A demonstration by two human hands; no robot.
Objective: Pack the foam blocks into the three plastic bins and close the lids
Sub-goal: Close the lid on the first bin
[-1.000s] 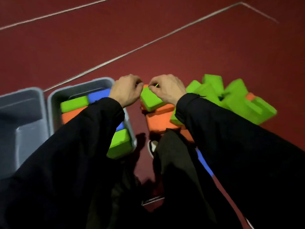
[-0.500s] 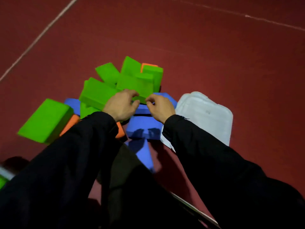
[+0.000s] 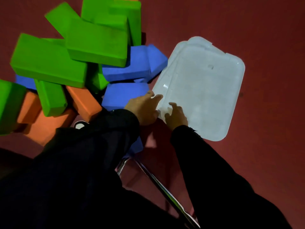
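A translucent white bin lid [image 3: 203, 90] lies flat on the red floor at the right. My left hand [image 3: 145, 109] reaches onto its near-left edge with fingers stretched out and touching it. My right hand [image 3: 175, 116] sits on the same corner, its fingers curled over the lid's edge. Left of the lid is a loose pile of foam blocks: green blocks [image 3: 97, 42] on top, blue blocks [image 3: 130, 63] against the lid, orange blocks [image 3: 82, 100] underneath. No bin is in view.
A shiny metal chair leg [image 3: 158, 184] runs across the floor below my arms. My dark trousers and a shoe tip [image 3: 80, 124] sit beside the orange blocks. Bare red floor [image 3: 264, 47] lies to the right of and beyond the lid.
My view has swung right, from the grey bins, past the block pile, to the lid. Both hands left the green block and moved to the lid's near corner.
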